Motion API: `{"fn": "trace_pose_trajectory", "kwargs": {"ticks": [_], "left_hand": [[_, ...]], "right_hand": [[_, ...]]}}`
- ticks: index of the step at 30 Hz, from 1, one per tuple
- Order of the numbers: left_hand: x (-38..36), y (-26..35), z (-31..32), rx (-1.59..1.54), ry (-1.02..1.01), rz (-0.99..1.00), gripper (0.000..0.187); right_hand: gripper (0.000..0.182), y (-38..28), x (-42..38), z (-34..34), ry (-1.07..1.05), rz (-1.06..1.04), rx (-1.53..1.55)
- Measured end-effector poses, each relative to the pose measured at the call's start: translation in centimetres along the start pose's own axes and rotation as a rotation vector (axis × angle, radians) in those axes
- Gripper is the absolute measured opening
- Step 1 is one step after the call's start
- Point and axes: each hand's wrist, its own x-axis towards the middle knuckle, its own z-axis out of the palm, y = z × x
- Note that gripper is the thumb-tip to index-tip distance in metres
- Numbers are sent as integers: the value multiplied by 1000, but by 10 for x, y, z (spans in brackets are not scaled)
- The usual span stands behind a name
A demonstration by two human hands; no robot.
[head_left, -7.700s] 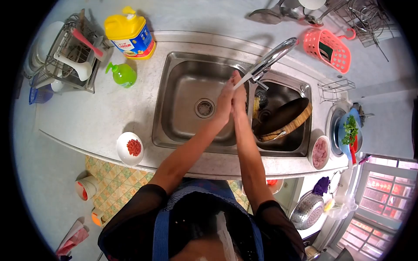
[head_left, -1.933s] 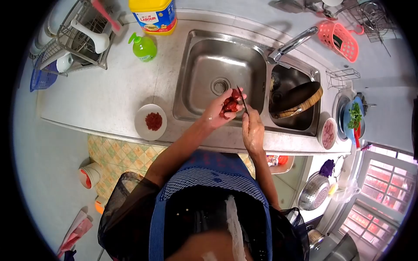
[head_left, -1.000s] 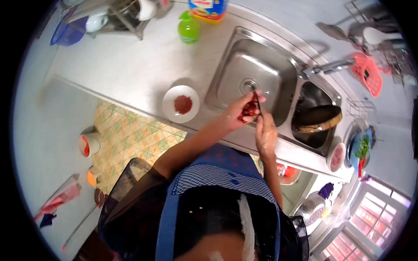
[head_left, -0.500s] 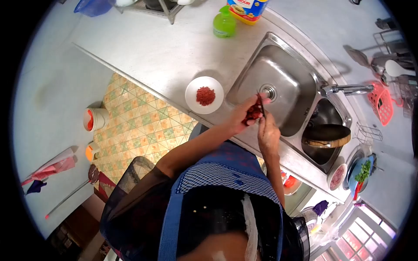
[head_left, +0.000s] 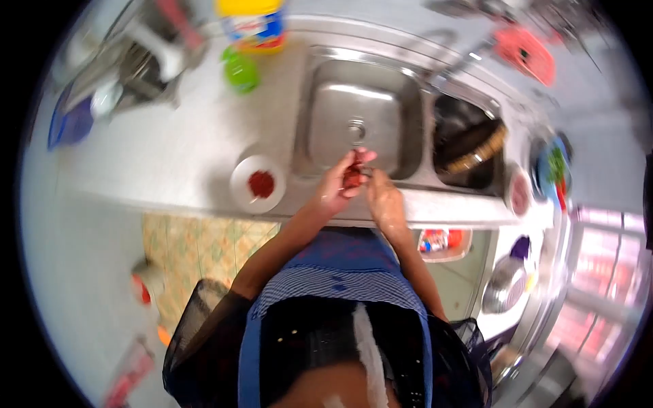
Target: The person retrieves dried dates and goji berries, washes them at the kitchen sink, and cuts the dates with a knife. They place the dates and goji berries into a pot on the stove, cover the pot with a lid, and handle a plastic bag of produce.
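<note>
Over the near edge of the steel sink [head_left: 415,115], my left hand [head_left: 335,190] is closed around dark red food pieces [head_left: 352,178], too blurred to tell their kind. Close beside it, my right hand [head_left: 386,204] is closed on a thin dark tool that looks like a knife [head_left: 368,173], mostly hidden by the fingers and held against the red pieces. To the left on the counter sits a white plate [head_left: 239,188], with a small heap of red bits [head_left: 261,183] at its middle.
The second basin holds a dark pan and a round wooden-edged item [head_left: 479,151]. A green pump bottle [head_left: 241,71] and a yellow-blue container [head_left: 253,27] stand at the back. The faucet [head_left: 462,64] reaches over the sink's right. A bowl [head_left: 520,192] sits far right.
My view has turned, so the counter now runs nearly level and the plate appears further left. Both hands stay together at the sink edge, still holding the red pieces and the tool.
</note>
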Motion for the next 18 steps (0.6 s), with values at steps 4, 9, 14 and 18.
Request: {"fn": "trace_pose_trajectory", "kwargs": {"ticks": [4,9,14,18], "left_hand": [[13,-2,8,92,-56,-125,28],[24,-19,31,141,-60,-279,28],[32,-61,44,264,-97,-359,29],[27,-117,68,364,-152,-460,27]], "right_hand": [[10,9,-14,11,123,117,-48],[13,13,-34,-2,240,259,-92],[15,29,-68,-17,313,387,-84],[16,49,-116,-40,363,540,-49]]}}
